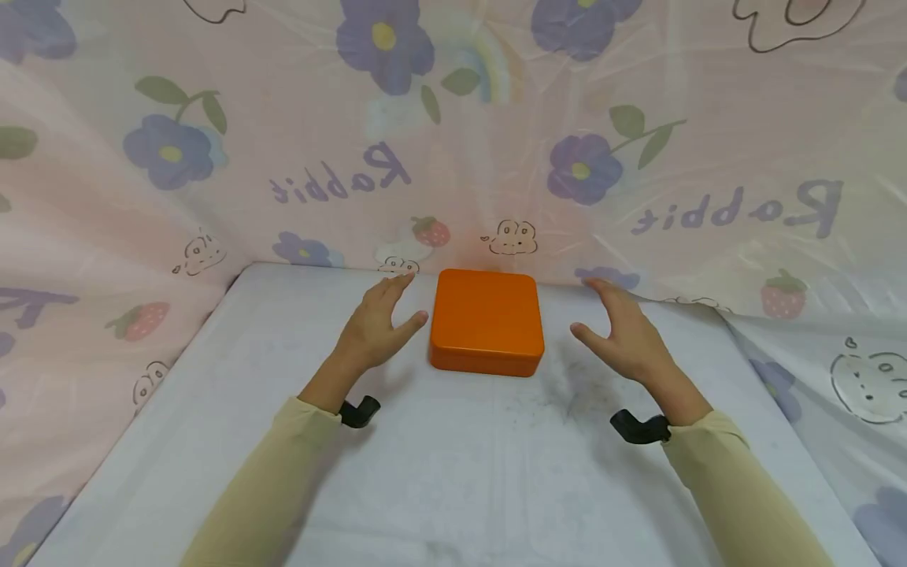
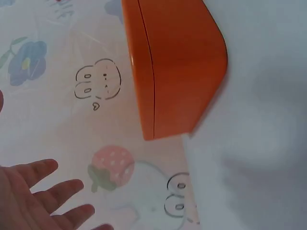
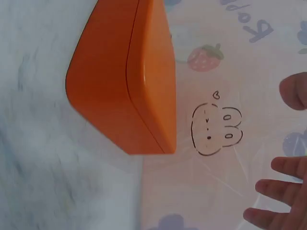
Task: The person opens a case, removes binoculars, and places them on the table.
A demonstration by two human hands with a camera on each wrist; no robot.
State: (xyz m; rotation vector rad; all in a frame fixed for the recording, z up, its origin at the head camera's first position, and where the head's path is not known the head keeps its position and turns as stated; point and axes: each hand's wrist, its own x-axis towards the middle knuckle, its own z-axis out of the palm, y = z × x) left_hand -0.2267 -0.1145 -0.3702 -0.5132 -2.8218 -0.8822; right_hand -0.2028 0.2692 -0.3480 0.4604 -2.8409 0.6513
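An orange box [image 1: 487,315] with rounded corners stands near the back of the white table, its lid on; a thin seam runs round its side in both wrist views. To its left is my left hand [image 1: 375,327], fingers extended and thumb apart, with a gap between it and the box. My right hand [image 1: 627,335] is held the same way on the other side, somewhat farther off. In the left wrist view the fingers [image 2: 60,194] are spread beside the box. The right wrist view shows spread fingers [image 3: 280,191] too. Neither hand holds anything.
A pale pink curtain [image 1: 482,173] printed with flowers, strawberries and rabbits hangs behind the table and along its sides. The white table surface [image 1: 453,465] has dark smudges right of the box. A black wrist mount [image 1: 641,428] sits on each wrist.
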